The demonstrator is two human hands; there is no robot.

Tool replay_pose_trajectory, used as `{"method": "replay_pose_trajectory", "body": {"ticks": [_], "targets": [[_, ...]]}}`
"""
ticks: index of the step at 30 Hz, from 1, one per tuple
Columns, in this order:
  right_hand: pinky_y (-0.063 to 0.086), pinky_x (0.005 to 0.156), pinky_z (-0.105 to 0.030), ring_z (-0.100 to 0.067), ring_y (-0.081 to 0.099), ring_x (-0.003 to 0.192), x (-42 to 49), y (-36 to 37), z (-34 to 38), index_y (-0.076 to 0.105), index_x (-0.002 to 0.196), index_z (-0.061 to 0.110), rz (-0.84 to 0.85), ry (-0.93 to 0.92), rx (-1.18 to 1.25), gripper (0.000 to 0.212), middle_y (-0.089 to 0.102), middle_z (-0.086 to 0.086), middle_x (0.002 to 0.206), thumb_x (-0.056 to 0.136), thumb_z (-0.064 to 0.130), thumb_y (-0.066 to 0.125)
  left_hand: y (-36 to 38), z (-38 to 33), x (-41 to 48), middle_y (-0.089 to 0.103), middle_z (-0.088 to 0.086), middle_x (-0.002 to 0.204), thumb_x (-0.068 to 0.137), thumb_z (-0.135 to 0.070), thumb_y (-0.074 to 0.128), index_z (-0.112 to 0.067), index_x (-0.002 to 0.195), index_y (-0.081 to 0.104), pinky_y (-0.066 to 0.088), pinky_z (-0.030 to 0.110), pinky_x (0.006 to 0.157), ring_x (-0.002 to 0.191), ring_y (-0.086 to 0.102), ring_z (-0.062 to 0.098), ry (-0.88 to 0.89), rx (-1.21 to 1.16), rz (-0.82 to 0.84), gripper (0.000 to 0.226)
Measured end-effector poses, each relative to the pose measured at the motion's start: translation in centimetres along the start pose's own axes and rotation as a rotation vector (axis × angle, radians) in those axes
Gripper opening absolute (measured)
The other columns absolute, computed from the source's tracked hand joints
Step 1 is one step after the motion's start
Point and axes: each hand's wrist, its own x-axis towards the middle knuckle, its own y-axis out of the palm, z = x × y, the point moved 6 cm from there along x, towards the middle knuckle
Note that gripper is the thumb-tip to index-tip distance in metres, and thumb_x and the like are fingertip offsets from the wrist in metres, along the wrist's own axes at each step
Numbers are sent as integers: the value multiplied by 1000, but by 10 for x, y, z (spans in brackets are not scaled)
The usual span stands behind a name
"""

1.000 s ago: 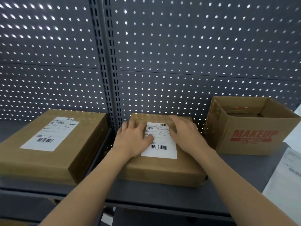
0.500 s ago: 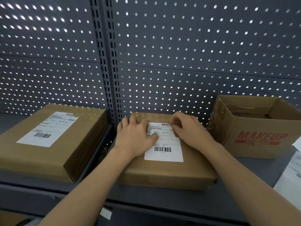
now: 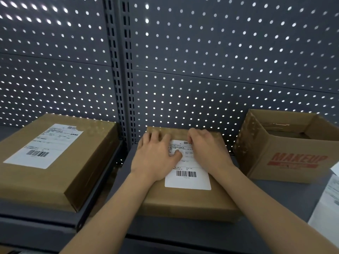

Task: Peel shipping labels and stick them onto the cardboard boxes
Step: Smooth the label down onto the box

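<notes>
The shipping label [image 3: 189, 178] lies flat on top of the closed middle box [image 3: 183, 202], which sits on the grey shelf [image 3: 275, 198] close to the pegboard back wall [image 3: 201, 70]. Its lower half, with the barcode, is uncovered and looks smooth. The left hand [image 3: 156, 158] is spread flat, palm down, over the box's left side with its thumb lying across the label's left edge. This probably both steadies the box and pins the sheet so it cannot skew. The right hand [image 3: 207, 151] sits over the label's upper right part with its fingers bent, tips at the top edge by the small barcode. Whether they pinch that corner or only press it down cannot be told. The step looks like the final rubbing down of this label, working toward the far edge where a corner would lift most easily. To the left a second closed box [image 3: 55, 180] already carries its own label [image 3: 44, 145], so that one seems done. To the right stands an open carton printed MAKEUP [image 3: 286, 153], and loose white sheets [image 3: 328, 204] lie at the right edge, within easy reach and perhaps the label supply.
</notes>
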Motion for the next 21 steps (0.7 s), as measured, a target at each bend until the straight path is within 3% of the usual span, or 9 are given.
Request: {"method": "replay_pose_trajectory", "body": {"ticks": [3, 7, 11, 16, 21], "targets": [[18, 51, -22, -11, 35, 70, -3, -6, 4, 53, 93, 15, -37, 4, -7, 16, 41, 8, 78, 86, 0, 54, 0, -1, 0, 43, 2, 134, 89, -57, 43, -27, 130, 48, 28, 42, 112, 126, 32, 27, 6, 5, -6, 51], [19, 49, -23, -15, 36, 80, -3, -1, 5, 51, 101, 10, 35, 5, 26, 18, 47, 1, 88, 90, -1, 44, 0, -1, 1, 42, 3, 134, 88, -56, 43, -26, 128, 49, 28, 42, 112, 126, 31, 28, 0, 5, -3, 50], [31, 62, -28, -25, 55, 87, -3, 7, 9, 57, 98, 7, -10, -33, -21, 17, 61, -7, 89, 85, -4, 54, 0, -1, 0, 42, 4, 134, 89, -56, 43, -25, 128, 49, 28, 41, 111, 127, 31, 28, 0, 12, 6, 50], [45, 75, -36, -28, 55, 98, 0, 8, 13, 57, 108, 3, -22, -44, -33, 22, 62, -12, 100, 87, -4, 51, 0, -1, 0, 42, 4, 137, 89, -56, 43, -25, 130, 48, 28, 43, 112, 129, 31, 28, 2, 12, 10, 51], [43, 71, -40, -33, 55, 87, 2, 9, 12, 59, 94, 0, -11, -41, -4, 22, 61, -15, 87, 77, -13, 52, 1, -1, 0, 41, 4, 137, 89, -56, 43, -25, 130, 48, 28, 43, 111, 129, 30, 28, 3, 12, 19, 51]]}}
